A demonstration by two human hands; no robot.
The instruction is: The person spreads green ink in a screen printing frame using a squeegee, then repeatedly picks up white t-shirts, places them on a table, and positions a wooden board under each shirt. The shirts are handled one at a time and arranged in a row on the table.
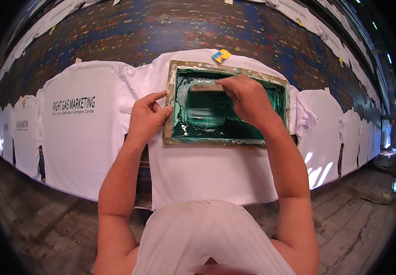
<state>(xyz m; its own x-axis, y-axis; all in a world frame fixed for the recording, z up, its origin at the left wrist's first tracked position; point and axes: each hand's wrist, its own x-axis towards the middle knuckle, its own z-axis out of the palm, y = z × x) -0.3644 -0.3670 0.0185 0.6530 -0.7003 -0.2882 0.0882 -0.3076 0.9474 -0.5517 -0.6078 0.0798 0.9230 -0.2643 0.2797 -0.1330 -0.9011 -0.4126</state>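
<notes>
A wooden-framed printing screen (216,141) lies on a white T-shirt (211,176), with dark green ink (211,126) pooled and smeared inside it. My left hand (150,114) grips the left side of the frame with thumb and fingers. My right hand (246,98), fingers closed, holds a wooden squeegee (201,88) horizontally in the upper part of the screen, over the ink. A small yellow-and-blue card (221,56) sits on the shirt just beyond the frame's top edge.
White T-shirts, some with dark print (72,105), line the long, paint-spotted table (170,27) on both sides. More shirts (299,16) lie along its far side. A worn plank floor (56,224) shows below, and metal structures (388,117) stand at the far right.
</notes>
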